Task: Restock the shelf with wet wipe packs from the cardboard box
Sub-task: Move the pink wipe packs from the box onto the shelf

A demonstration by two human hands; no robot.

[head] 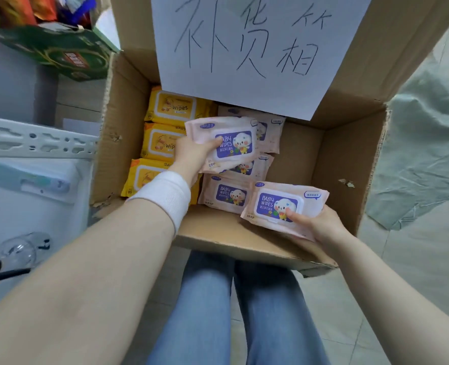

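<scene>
An open cardboard box stands on the floor in front of me. My left hand grips a pink baby wipes pack lifted above the box's middle. My right hand holds a second pink baby wipes pack over the box's near right corner. More pink packs lie in the box beneath them. Three yellow wipes packs lie in a column along the box's left side. A white wristband wraps my left wrist.
A white metal shelf rail runs at the left, with a green carton and snack bags above it. A white sheet with handwritten characters is stuck on the box's far flap. Grey-green cloth lies to the right. My jeans-clad legs are below.
</scene>
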